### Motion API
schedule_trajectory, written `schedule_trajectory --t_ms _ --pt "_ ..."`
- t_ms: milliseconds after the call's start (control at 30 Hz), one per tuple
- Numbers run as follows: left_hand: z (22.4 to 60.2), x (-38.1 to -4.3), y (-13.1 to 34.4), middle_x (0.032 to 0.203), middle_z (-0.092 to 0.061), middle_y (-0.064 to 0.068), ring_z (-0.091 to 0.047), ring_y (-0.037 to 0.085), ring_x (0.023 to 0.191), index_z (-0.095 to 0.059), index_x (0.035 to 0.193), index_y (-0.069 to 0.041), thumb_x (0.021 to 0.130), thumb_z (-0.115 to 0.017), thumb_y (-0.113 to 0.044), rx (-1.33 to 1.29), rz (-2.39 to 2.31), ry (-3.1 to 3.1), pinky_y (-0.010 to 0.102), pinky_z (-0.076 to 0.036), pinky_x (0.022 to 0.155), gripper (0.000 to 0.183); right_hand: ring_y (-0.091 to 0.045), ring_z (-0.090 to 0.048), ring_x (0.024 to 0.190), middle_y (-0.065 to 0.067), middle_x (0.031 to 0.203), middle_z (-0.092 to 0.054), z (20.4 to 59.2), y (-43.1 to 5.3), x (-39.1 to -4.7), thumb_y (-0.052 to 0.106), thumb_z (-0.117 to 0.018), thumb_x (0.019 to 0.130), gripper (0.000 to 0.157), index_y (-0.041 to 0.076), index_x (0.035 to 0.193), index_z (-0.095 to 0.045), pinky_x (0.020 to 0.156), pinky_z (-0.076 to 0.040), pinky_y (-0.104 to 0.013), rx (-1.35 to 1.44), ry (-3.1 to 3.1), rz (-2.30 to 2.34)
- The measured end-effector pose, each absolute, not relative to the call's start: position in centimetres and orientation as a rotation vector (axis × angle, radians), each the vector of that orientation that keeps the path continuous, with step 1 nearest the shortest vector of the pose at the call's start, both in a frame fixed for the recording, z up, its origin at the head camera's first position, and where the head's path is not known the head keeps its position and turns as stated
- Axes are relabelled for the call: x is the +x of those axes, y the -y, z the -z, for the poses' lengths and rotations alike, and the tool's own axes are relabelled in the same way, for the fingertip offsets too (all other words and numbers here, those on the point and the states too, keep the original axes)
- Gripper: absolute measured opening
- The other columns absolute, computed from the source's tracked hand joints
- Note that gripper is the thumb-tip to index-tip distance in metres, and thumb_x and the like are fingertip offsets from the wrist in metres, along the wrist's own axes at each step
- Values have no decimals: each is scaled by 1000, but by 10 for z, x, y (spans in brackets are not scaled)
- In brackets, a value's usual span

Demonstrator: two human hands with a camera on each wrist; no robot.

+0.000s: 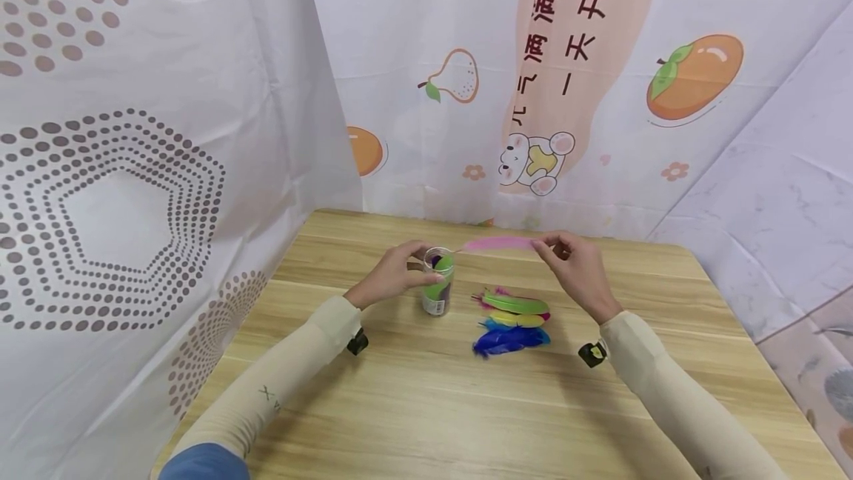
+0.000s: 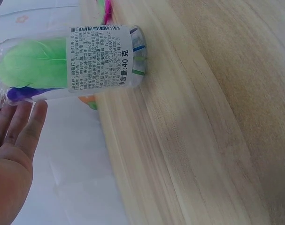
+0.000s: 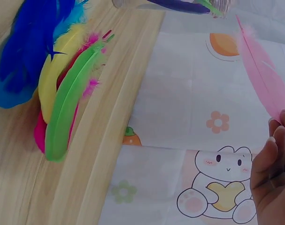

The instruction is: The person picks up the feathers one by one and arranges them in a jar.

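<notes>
My left hand (image 1: 389, 275) holds a clear plastic jar (image 1: 436, 307) near its rim, thumb in front and fingers behind. The jar stands upright on the table. Inside it are a green feather (image 2: 34, 63) and a purple feather (image 2: 27, 93), behind a printed white label (image 2: 100, 58). Between thumb and fingers, my right hand (image 1: 577, 270) pinches a pink feather (image 1: 500, 243) by its broad tip. That feather lies level in the air, its bare quill end pointing left, close to the jar's mouth. Whether the quill touches the rim I cannot tell.
Right of the jar, loose feathers lie on the wooden table (image 1: 426, 406): a green one (image 3: 67, 103), a yellow one (image 3: 57, 70), magenta beneath, and blue ones (image 3: 27, 51) nearest me. A printed curtain (image 1: 413, 147) hangs behind the table, another patterned sheet (image 1: 133, 213) at left.
</notes>
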State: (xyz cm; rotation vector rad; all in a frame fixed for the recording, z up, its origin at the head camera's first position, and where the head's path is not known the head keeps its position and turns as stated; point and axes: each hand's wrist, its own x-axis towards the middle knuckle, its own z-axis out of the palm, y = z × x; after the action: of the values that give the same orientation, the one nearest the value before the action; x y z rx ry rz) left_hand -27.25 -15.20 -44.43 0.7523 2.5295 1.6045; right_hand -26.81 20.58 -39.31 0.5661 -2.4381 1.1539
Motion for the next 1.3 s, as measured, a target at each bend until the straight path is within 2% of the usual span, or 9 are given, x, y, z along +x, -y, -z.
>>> schedule_trajectory --t_ms 633,833,967,1300 --pt "442 -272 151 119 -67 1 -61 17 108 -65 131 -19 88 -85 -32 742 -1652 -2498 38 -53 103 49 -13 -50 62 5 78 -63 382 -181 -271 23 -74 98 11 15 104 -78 53 -41 -23 755 2388 -1023" --pt "443 -273 152 118 -66 -3 -61 15 109 -65 130 -22 87 -85 -37 753 -1631 -2509 34 -53 101 49 -11 -47 59 5 74 -57 380 -172 -273 17 -77 96 6 16 102 -77 51 -38 -24 883 2333 -945" --pt "444 -273 152 117 -66 -5 -61 15 109 -65 130 -23 87 -84 -40 761 -1620 -2520 33 -54 101 50 -9 -45 60 6 76 -57 380 -166 -275 12 -79 93 9 15 101 -77 52 -36 -24 961 2290 -907" --pt "446 -273 152 119 -66 0 -61 15 109 -65 131 -21 88 -84 -37 756 -1622 -2513 34 -54 101 50 -8 -45 62 7 89 -66 381 -154 -278 10 -80 92 9 14 100 -78 53 -36 -22 1005 2272 -927"
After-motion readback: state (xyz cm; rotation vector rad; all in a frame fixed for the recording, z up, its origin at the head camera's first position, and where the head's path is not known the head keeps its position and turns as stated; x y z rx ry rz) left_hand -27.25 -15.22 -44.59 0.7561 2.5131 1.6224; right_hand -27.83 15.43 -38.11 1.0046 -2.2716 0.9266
